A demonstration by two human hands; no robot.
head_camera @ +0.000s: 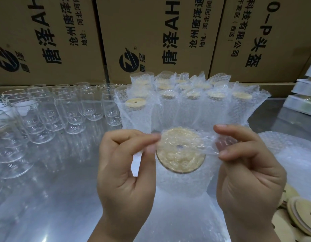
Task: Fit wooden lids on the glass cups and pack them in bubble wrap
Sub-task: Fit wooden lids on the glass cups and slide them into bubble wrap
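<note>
A glass cup with a round wooden lid (180,151) stands inside a bubble wrap bag (183,180) at the centre of the metal table (55,198). My left hand (126,170) pinches the bag's top edge on the left of the lid. My right hand (247,165) pinches the bag's top edge on the right, stretching the wrap across the lid. Behind stand several wrapped, lidded cups (189,100). Several bare glass cups (51,109) without lids stand at the left. Loose wooden lids (301,217) lie at the lower right.
Large printed cardboard boxes (151,32) form a wall along the back of the table. A pile of bubble wrap bags (287,151) lies to the right of my right hand. Stacked white packets (304,95) sit at the far right.
</note>
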